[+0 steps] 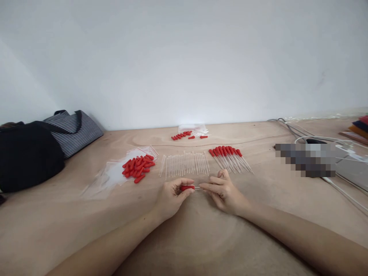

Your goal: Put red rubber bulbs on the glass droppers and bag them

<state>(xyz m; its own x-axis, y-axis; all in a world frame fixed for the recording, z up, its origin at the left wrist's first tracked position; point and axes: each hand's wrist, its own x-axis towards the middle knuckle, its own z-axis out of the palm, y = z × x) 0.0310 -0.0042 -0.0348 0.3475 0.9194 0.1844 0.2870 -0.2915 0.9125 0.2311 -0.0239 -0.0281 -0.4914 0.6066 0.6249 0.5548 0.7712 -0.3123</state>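
My left hand (171, 196) pinches a red rubber bulb (187, 188) between thumb and fingers. My right hand (222, 191) holds the clear glass tube (197, 187) that meets the bulb between the two hands. Just beyond my hands lies a row of several bare clear tubes (185, 165). To its right sits a row of several tubes fitted with red bulbs (230, 157). A pile of loose red bulbs (139, 166) rests on a clear plastic bag (112, 174) to the left.
The wooden table (184, 237) meets a white wall. A few more red bulbs and a small clear bag (189, 134) lie at the back. A black bag (27, 155) and a striped bag (73, 130) sit far left. White cables (345, 191) and a grey device are at right.
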